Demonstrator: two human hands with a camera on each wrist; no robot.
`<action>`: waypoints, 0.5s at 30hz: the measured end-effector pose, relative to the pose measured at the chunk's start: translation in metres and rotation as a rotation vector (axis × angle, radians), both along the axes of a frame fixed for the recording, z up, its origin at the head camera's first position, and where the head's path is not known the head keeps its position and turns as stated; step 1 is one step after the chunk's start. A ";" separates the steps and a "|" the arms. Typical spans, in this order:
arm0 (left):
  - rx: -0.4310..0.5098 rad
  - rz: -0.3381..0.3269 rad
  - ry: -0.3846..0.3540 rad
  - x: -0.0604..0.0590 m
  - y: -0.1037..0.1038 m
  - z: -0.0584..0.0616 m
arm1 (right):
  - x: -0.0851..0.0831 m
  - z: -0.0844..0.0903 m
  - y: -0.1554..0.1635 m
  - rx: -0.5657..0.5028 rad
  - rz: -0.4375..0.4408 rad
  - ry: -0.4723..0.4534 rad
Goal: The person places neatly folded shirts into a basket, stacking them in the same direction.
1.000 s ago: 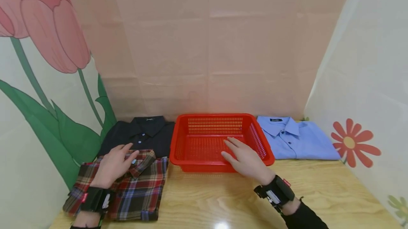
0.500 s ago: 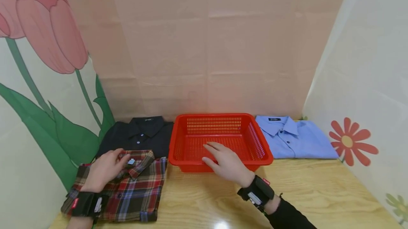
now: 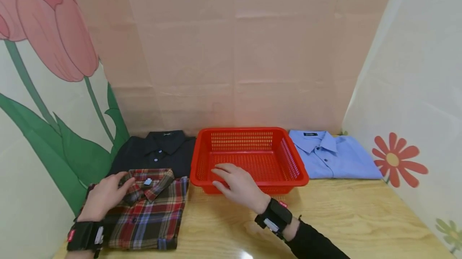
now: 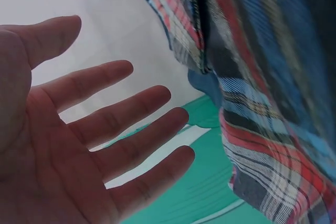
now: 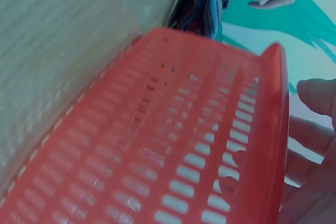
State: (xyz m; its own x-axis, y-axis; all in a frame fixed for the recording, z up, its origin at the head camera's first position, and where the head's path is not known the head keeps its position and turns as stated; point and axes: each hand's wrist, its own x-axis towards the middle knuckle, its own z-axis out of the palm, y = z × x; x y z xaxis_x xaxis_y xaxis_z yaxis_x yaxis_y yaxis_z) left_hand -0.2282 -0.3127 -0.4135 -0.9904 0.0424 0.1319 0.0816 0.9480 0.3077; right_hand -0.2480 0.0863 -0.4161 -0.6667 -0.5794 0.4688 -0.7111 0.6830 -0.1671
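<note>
My left hand (image 3: 102,199) is over the left side of a folded plaid shirt (image 3: 155,219), nearest its collar. In the left wrist view its fingers (image 4: 126,150) are spread and fairly straight, with a gap between them and the plaid shirt. My right hand (image 3: 240,189) reaches over the front rim of a red plastic basket (image 3: 283,183), fingers extended and slightly bent. Its fingertips show through the basket's slots in the right wrist view, and the thumb (image 5: 315,95) is above the rim. Whether it touches the rim, I cannot tell.
Behind the plaid shirt lies a folded black shirt (image 3: 155,154). A folded light blue shirt (image 3: 332,156) sits right of the basket. All rest on a wooden table (image 3: 343,215), with a pinkish backdrop (image 3: 231,50) behind and flower-printed sheets at both sides.
My right hand has moved left and slightly towards me, from above the basket's right part to its front rim. My left hand has shifted left and towards me over the plaid shirt.
</note>
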 end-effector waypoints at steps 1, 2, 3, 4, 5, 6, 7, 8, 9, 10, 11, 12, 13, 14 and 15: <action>0.000 -0.004 -0.007 0.001 -0.001 0.000 | 0.001 -0.001 -0.003 0.004 0.013 0.019; -0.004 -0.006 -0.013 0.001 -0.003 0.000 | 0.002 -0.001 -0.006 0.005 0.030 0.036; -0.007 -0.008 -0.016 0.001 -0.004 0.000 | 0.003 -0.002 -0.008 0.009 0.044 0.053; -0.010 -0.008 -0.020 0.002 -0.005 0.000 | 0.004 -0.002 -0.011 0.010 0.062 0.071; -0.014 -0.007 -0.020 0.003 -0.007 -0.001 | 0.005 -0.002 -0.014 0.011 0.084 0.090; -0.017 -0.003 -0.020 0.003 -0.008 -0.001 | 0.005 -0.003 -0.016 0.017 0.107 0.113; -0.019 -0.002 -0.017 0.004 -0.009 -0.002 | 0.006 -0.003 -0.019 0.014 0.140 0.129; -0.023 0.002 -0.012 0.004 -0.010 -0.003 | 0.006 -0.003 -0.021 0.012 0.175 0.144; -0.025 0.007 -0.010 0.004 -0.011 -0.004 | 0.005 -0.004 -0.023 0.016 0.208 0.165; -0.028 0.013 -0.008 0.005 -0.013 -0.005 | 0.005 -0.005 -0.025 0.017 0.247 0.185; -0.032 0.019 -0.007 0.006 -0.015 -0.006 | 0.004 -0.006 -0.027 0.019 0.284 0.202; -0.035 0.025 -0.010 0.006 -0.017 -0.007 | 0.004 -0.007 -0.028 0.022 0.318 0.218; -0.040 0.030 -0.012 0.007 -0.019 -0.008 | 0.004 -0.008 -0.029 0.021 0.350 0.226; -0.048 0.038 -0.019 0.007 -0.021 -0.009 | 0.004 -0.009 -0.030 0.026 0.371 0.237; -0.058 0.047 -0.030 0.008 -0.023 -0.010 | 0.005 -0.009 -0.031 0.030 0.390 0.246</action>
State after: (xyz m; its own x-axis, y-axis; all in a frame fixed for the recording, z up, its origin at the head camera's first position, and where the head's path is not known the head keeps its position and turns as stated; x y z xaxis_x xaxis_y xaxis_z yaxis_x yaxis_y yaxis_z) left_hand -0.2202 -0.3359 -0.4234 -0.9949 0.0028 0.1008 0.0284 0.9669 0.2535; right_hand -0.2432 0.0555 -0.4255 -0.2671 -0.7806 0.5651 -0.9320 0.3583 0.0544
